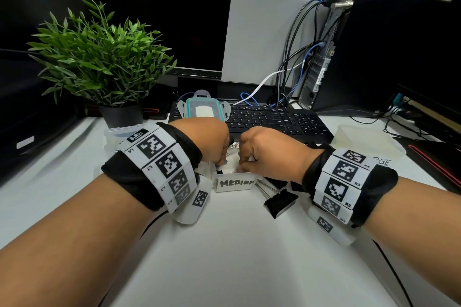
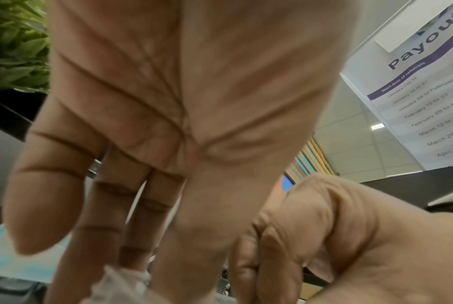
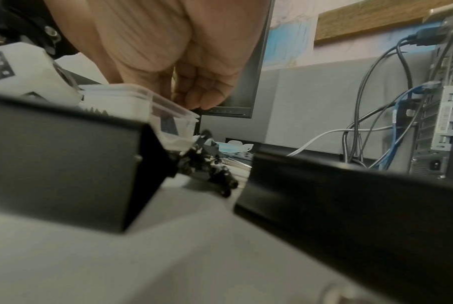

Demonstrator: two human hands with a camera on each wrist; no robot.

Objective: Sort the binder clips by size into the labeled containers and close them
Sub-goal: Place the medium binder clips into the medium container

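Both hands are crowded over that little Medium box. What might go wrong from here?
1. Both hands, left and right, work at the rim of the small Medium box; a nudge might tip it or slide it.
2. A large clip lies right beside the box, under the right wrist, so the wrist may knock it.
3. The teal lid rests on the keyboard, far from the hands, so closing means a reach over the clips.

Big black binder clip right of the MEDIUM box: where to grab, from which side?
Take the large binder clip by its black body, pinching across the two flat faces from above with the right hand, probably. Its wire handles point back toward the MEDIUM container, so coming from the near right side keeps fingers clear of them and the box.
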